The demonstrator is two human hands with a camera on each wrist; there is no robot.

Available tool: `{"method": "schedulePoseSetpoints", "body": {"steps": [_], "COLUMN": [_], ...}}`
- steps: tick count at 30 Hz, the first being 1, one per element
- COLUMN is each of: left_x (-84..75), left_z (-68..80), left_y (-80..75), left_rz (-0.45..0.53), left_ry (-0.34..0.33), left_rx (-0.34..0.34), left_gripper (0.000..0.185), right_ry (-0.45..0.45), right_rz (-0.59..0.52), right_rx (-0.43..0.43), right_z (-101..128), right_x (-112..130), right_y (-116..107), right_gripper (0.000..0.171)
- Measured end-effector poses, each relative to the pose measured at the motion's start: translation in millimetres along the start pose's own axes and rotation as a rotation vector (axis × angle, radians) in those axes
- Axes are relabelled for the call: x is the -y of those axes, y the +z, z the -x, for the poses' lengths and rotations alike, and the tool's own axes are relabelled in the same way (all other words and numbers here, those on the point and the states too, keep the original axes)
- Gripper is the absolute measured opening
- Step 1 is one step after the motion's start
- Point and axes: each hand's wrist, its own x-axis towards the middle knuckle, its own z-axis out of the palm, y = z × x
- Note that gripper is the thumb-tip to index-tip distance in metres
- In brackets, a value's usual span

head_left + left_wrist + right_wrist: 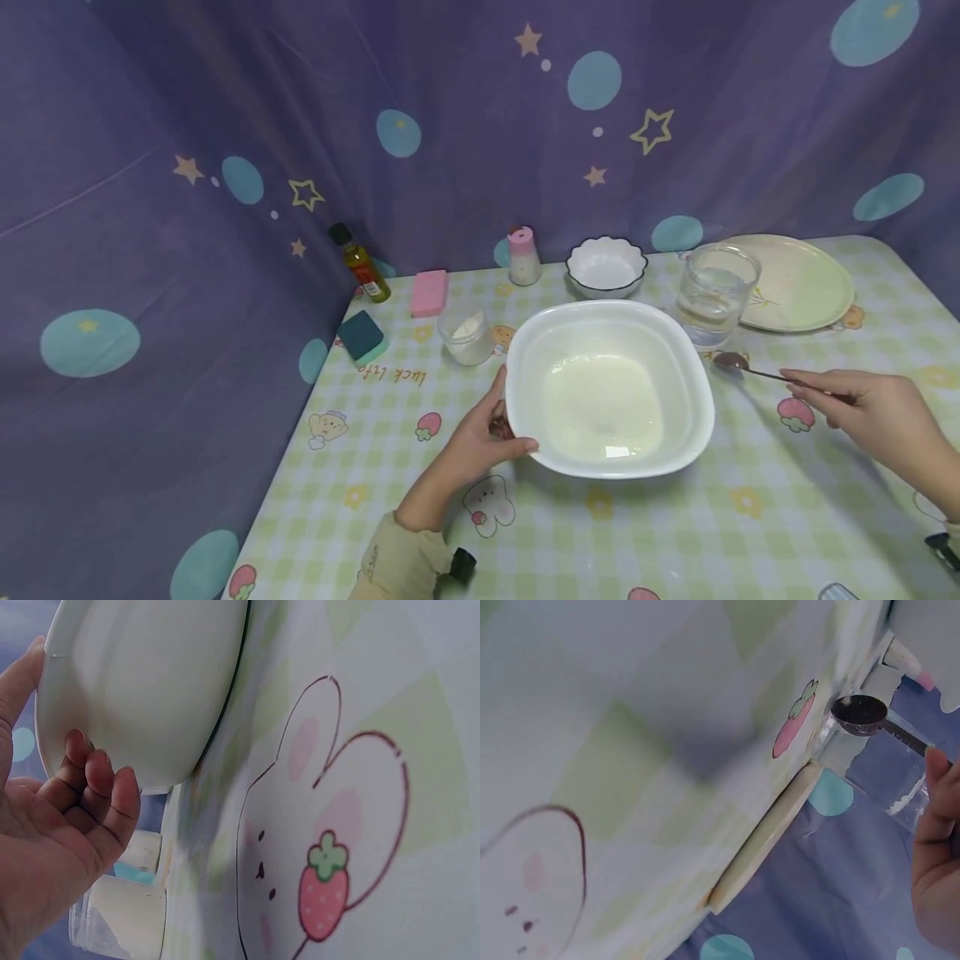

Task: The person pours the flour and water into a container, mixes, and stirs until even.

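A white, rounded-square basin [517,350] stands in the middle of the table with pale, milky liquid [600,408] inside. My left hand [476,437] grips its left side, thumb over the rim and fingers curled against the outer wall [150,682]. To the right of the basin, my right hand [870,408] pinches the thin handle of a dark spoon [731,362]. The spoon's bowl [859,712] hovers over the cloth, near a clear glass of water [712,300]. Whether anything lies in the spoon is hard to tell.
Behind the basin are a glass jar of white powder [467,337], a pink-capped shaker [523,258] and a scalloped bowl [606,267]. An oval plate [802,283] lies back right. An oil bottle [363,265], pink sponge [430,293] and green sponge [362,337] stand left.
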Motion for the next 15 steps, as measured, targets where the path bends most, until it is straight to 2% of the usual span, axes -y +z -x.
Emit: {"method": "schedulePoseSetpoints", "body": {"steps": [5, 8, 11, 15], "left_x": [0.2, 0.1, -0.2, -0.3], "left_z": [-0.1, -0.2, -0.1, -0.3], "left_y": [0.0, 0.1, 0.2, 0.4], "left_rz": [0.009, 0.014, 0.011, 0.020], "left_ry": [-0.001, -0.005, -0.010, -0.006], "left_rx": [0.001, 0.000, -0.002, 0.004], "left_gripper": [0.106, 0.106, 0.106, 0.106], "right_ry": [0.143, 0.200, 0.177, 0.094], "right_rz": [-0.100, -0.107, -0.053, 0.028], "right_rx": [0.134, 0.205, 0.247, 0.260], "right_z": [4, 6, 8, 12], "right_x": [0, 2, 3, 4], "right_y": [-1, 0, 5, 12], "right_gripper": [0.028, 0.033, 0.031, 0.031]}}
